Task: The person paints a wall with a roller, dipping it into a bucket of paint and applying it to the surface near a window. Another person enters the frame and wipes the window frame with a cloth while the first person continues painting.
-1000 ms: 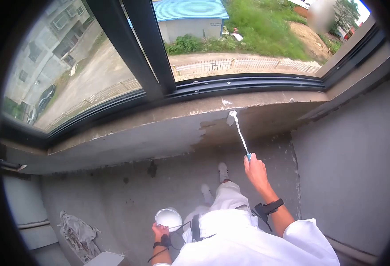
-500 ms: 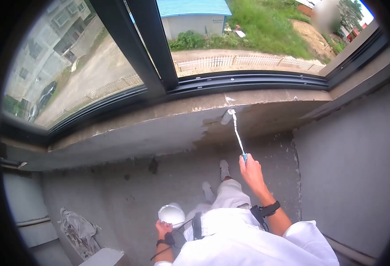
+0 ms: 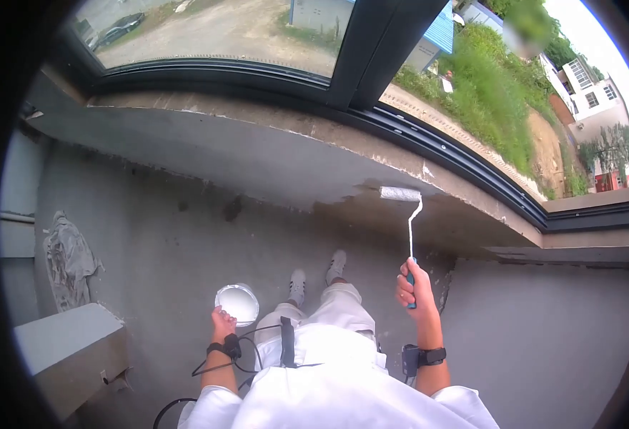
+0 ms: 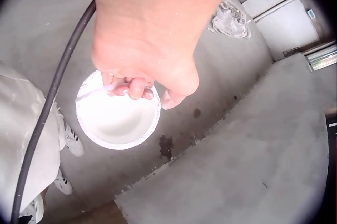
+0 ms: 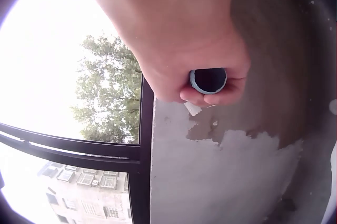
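My right hand (image 3: 417, 292) grips the blue handle of a paint roller (image 3: 400, 194). The white roller head lies sideways against the low wall (image 3: 314, 166) under the window, at the border between its pale coated part and a darker brown patch (image 3: 372, 214). From the right wrist view, the handle's hollow end (image 5: 209, 80) shows inside the curled fingers. My left hand (image 3: 223, 323) holds a white bucket (image 3: 256, 307) of white paint, its fingers curled at the rim; in the left wrist view the bucket (image 4: 120, 145) hangs below the fingers.
A dark window frame (image 3: 350, 100) and a rough sill (image 3: 300, 129) run above the wall. Crumpled sheeting (image 3: 71, 261) lies on the floor at left, near a pale boxy ledge (image 3: 71, 339). A black cable (image 4: 58, 82) passes beside the left wrist.
The head view has swung to the right. The roller head has turned from steeply slanted to nearly level on the wall. Both hands keep their hold on the roller and bucket.
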Action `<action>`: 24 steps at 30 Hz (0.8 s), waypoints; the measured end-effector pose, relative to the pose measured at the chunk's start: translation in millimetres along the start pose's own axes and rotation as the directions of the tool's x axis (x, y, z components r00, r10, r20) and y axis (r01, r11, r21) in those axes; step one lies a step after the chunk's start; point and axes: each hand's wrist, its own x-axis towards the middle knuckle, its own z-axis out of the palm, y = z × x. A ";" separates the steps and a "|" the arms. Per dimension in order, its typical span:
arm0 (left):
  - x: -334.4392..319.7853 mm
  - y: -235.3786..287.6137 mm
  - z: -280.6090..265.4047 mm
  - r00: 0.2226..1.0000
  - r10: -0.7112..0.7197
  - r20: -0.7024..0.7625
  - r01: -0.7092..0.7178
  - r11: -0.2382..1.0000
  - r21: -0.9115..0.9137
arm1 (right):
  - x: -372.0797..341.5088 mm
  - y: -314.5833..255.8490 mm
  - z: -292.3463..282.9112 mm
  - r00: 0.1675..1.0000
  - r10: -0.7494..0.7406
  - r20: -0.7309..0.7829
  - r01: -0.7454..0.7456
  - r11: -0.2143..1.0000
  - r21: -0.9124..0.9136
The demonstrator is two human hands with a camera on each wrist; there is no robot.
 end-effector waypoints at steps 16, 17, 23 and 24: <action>10.2 -27.3 -67.2 0.991 -0.065 -0.120 0.056 0.996 -0.072 | 168.2 35.3 10.3 0.931 0.299 0.212 -0.364 0.812 0.455; -3.0 -27.9 -59.6 0.986 -0.067 -0.154 0.053 0.994 -0.090 | 173.7 38.5 14.2 0.930 0.308 0.200 -0.367 0.808 0.461; 8.8 -38.6 -66.3 0.986 -0.011 -0.168 -0.020 0.983 -0.181 | 126.1 25.0 20.2 0.956 0.218 0.198 -0.285 0.853 0.436; 13.0 -40.6 -67.9 0.985 0.015 -0.173 -0.051 0.978 -0.203 | 110.9 18.9 23.2 0.958 0.200 0.207 -0.275 0.851 0.447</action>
